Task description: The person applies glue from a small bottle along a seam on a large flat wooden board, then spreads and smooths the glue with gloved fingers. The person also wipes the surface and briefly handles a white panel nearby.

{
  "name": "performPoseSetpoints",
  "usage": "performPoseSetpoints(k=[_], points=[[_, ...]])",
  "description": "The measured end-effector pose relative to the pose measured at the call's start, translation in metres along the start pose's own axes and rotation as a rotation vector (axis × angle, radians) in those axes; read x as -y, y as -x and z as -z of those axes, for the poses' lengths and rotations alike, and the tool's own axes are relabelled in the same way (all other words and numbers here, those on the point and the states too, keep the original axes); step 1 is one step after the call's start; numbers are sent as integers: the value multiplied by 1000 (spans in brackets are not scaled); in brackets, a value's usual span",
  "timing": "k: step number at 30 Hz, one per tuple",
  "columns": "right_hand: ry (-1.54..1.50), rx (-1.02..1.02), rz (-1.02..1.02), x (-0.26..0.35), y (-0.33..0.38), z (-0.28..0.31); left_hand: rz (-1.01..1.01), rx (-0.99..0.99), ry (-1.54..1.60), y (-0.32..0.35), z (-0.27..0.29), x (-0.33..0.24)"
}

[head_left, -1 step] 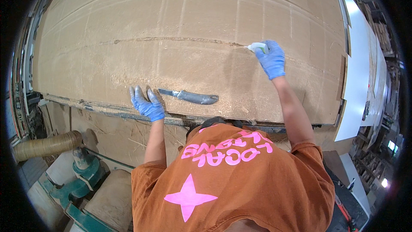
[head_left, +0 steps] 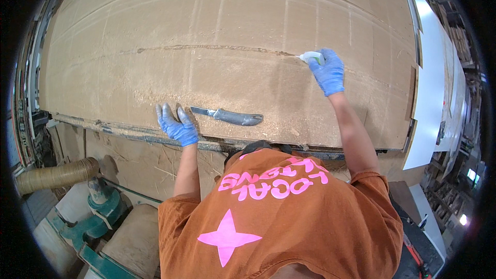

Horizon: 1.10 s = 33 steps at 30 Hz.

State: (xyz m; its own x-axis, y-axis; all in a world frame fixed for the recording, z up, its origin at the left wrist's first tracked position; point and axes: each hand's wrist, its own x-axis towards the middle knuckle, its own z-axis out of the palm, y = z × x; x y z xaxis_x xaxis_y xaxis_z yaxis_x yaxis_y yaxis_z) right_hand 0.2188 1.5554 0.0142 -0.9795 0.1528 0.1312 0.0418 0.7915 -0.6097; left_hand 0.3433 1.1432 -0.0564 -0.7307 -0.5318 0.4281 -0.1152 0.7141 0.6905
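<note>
My right hand (head_left: 329,74), in a blue glove, is closed round a small white squeeze bottle (head_left: 311,57) with a bit of green on it. The bottle lies tilted on its side, its narrow nozzle pointing left at a long rough groove (head_left: 222,47) in a brown board (head_left: 237,18). A darker, wet-looking stretch of the groove ends by the nozzle. My left hand (head_left: 177,125), also gloved in blue with dusty fingertips, rests at the board's near edge with fingers apart and nothing in them. Just right of it lies a knife (head_left: 227,115) with a broad blade and grey handle.
Pale sawdust (head_left: 155,95) is scattered round the knife and along the near edge. White panels (head_left: 431,72) stick out at the right. Below left, a ribbed hose (head_left: 58,175) and a green machine part (head_left: 106,206) stand near the board. A red-handled tool (head_left: 416,258) lies at lower right.
My right hand has shifted very slightly to the right with the bottle, along the groove. My left hand and the knife have not moved.
</note>
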Motion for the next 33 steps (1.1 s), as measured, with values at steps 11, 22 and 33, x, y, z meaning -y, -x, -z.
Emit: performPoseSetpoints(k=[11,22,33], points=[[0,-16,6,-9,7,5,-22,6,-73,0,0,3],[18,-54,-28,-13,8,18,-27,-4,-89,0,0,5],[94,-48,-100,-23,14,43,-9,-10,-64,2,-1,11]])
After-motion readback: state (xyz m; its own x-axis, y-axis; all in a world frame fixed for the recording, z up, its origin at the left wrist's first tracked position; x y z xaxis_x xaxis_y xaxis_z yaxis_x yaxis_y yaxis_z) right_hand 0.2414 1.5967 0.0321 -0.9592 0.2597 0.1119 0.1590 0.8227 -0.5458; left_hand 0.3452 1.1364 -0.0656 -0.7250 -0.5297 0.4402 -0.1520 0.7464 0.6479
